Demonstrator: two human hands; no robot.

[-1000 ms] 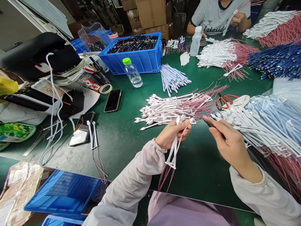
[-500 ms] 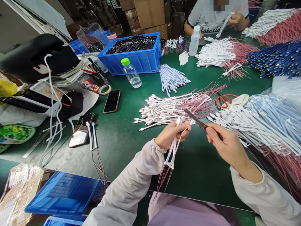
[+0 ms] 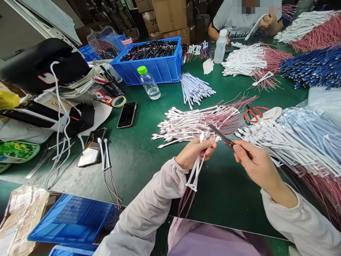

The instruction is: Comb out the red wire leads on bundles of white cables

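Observation:
My left hand [image 3: 195,153] grips a small bunch of white cables [image 3: 195,177], with thin red wires hanging from their lower ends. My right hand [image 3: 257,161] pinches a narrow dark toothed comb [image 3: 221,137], its tip reaching toward the white connector ends above my left fingers. A large pile of white cables with red wires [image 3: 186,124] lies just beyond my hands. Another white cable heap [image 3: 290,145] lies close to my right hand, over pale blue bundles.
Orange-handled scissors [image 3: 254,114] lie beyond my right hand. A blue crate of black cables [image 3: 149,60], a water bottle [image 3: 149,83] and phones [image 3: 127,115] stand on the green table [image 3: 138,167]. A co-worker [image 3: 242,21] sits opposite among more cable bundles.
My right hand has risen and moved slightly left, bringing the comb fully into view beside the cable ends. My left hand and its bunch have barely moved.

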